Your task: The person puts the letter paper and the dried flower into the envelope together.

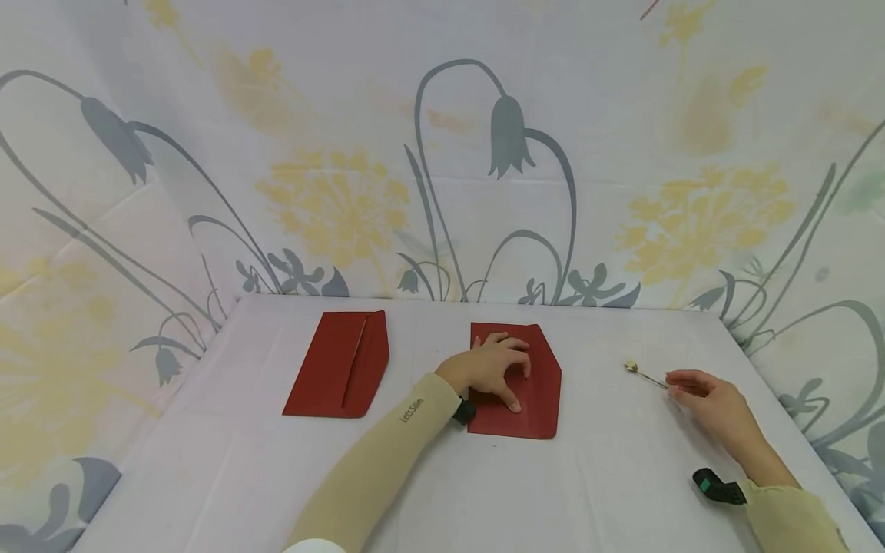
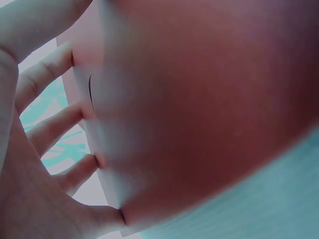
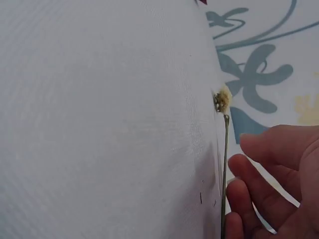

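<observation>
Two dark red envelopes (image 1: 339, 363) (image 1: 535, 399) on a white table cloth (image 1: 442, 476). A thin gold pin (image 1: 643, 374) with a pale gold flower top. Beige sleeves (image 1: 373, 476). White backdrop (image 1: 442, 153) with grey bell flowers and yellow puffy blooms.

– Any writing to read anywhere?
– Only on the left sleeve (image 1: 387, 461): small dark letters near the wrist, which look like "Lets Slim"
– Anything else?
– No, nothing more can be read
</observation>
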`<state>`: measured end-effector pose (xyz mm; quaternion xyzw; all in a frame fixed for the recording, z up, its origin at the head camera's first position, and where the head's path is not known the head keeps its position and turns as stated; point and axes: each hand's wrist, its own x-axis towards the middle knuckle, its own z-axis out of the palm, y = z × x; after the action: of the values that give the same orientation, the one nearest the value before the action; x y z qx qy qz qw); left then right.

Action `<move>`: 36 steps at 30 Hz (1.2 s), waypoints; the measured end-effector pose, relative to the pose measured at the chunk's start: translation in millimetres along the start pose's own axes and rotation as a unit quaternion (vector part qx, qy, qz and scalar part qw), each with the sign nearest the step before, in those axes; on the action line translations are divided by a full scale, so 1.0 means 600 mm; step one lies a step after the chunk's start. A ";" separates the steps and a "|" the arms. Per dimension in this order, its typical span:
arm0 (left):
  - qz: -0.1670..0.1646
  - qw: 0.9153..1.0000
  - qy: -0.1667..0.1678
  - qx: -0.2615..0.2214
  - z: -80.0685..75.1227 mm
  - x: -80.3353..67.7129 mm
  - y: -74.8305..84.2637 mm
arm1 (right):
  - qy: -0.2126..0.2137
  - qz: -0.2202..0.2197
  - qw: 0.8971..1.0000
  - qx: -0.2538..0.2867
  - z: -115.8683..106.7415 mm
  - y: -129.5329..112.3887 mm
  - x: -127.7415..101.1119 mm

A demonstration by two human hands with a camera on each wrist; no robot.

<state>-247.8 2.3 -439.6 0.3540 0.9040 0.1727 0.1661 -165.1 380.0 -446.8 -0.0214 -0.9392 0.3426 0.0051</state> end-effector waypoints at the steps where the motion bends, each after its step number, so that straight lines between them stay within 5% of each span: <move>1: 0.000 1.000 -0.001 -0.001 0.000 0.000 0.000 | -0.006 0.000 1.000 -0.007 0.000 0.002 0.002; 20: -0.004 1.000 -0.004 -0.004 -0.002 -0.001 0.003 | -0.042 -0.019 0.995 -0.084 0.004 -0.006 0.025; 36: -0.008 1.000 0.002 -0.003 -0.001 -0.001 0.003 | 0.023 -0.045 0.996 -0.069 0.015 -0.015 0.012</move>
<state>-246.5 3.2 -438.1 0.3457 0.9068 0.1744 0.1665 -172.8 368.1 -447.8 0.0128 -0.9604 0.2754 0.0408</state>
